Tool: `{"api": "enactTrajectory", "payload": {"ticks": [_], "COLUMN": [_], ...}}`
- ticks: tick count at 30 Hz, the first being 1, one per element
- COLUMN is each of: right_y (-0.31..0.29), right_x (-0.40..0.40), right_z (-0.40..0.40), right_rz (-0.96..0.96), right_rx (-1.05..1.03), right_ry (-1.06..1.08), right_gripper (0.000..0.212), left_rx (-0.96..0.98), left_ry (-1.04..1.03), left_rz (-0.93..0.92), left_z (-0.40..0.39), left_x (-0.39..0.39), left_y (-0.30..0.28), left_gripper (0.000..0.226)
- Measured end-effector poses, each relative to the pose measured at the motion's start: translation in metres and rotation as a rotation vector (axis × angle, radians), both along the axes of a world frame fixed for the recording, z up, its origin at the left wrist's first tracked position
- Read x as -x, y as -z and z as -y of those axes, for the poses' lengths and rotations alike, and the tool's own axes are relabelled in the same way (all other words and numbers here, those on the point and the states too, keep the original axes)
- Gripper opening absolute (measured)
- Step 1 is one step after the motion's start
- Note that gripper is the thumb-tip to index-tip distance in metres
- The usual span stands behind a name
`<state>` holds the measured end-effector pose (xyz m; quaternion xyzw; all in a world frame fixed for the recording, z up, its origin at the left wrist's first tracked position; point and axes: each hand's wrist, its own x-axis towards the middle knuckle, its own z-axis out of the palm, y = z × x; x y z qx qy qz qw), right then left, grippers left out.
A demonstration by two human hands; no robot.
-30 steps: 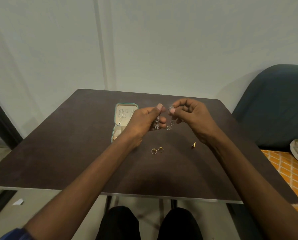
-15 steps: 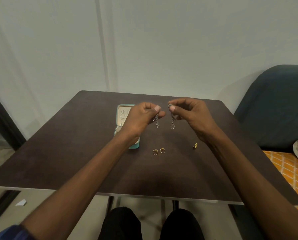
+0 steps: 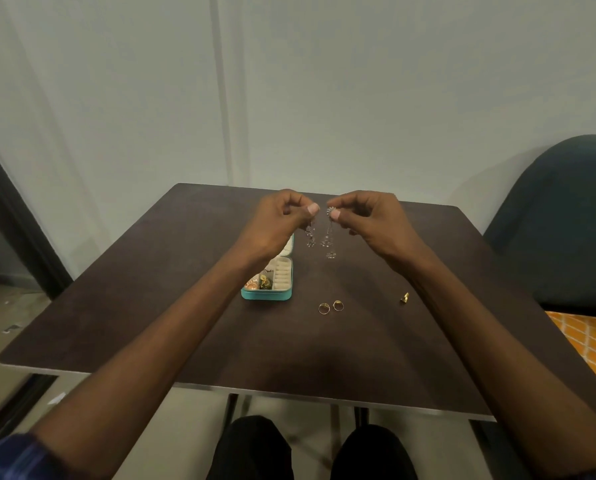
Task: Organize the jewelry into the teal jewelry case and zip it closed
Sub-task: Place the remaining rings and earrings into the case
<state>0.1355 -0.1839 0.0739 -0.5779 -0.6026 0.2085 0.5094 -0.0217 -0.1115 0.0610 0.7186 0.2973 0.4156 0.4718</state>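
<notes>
My left hand pinches the top of a silver dangling earring above the table. Close beside it, my right hand pinches a second silver dangling earring, which hangs a little lower. The teal jewelry case lies open on the table below my left wrist, which hides its far half; the near half holds small gold and copper pieces and a cream ring roll. Two gold rings lie just right of the case. A small gold piece lies further right.
The dark brown table has its metal front edge near my knees. A dark teal chair stands at the right, with an orange patterned fabric below it. A pale wall stands behind the table.
The two earrings, bunched between my hands a second ago, now hang apart, one from each hand. Both hands have lifted slightly, uncovering the near half of the case.
</notes>
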Motion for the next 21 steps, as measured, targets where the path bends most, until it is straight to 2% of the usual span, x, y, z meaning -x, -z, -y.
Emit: {"api": "enactTrajectory", "payload": {"ticks": [4, 9, 14, 21], "right_y": [-0.006, -0.007, -0.002, 0.025], "right_x": [0.007, 0.015, 0.030, 0.049], "right_z": [-0.012, -0.031, -0.052, -0.084], "right_rz": [0.048, 0.102, 0.095, 0.086], "right_rx": [-0.009, 0.010, 0.034, 0.115], "right_ry": [0.005, -0.015, -0.041, -0.073], "right_gripper": [0.006, 0.003, 0.004, 0.008], "left_rx": [0.048, 0.023, 0.030, 0.014], "left_ry": [0.027, 0.113, 0.018, -0.097], "left_rz": [0.083, 0.008, -0.031, -0.069], "left_z": [-0.007, -0.016, -0.038, -0.065], "left_x": [0.008, 0.020, 0.035, 0.050], "left_y": [0.000, -0.004, 0.003, 0.037], "left_gripper": [0.014, 0.014, 0.005, 0.011]}}
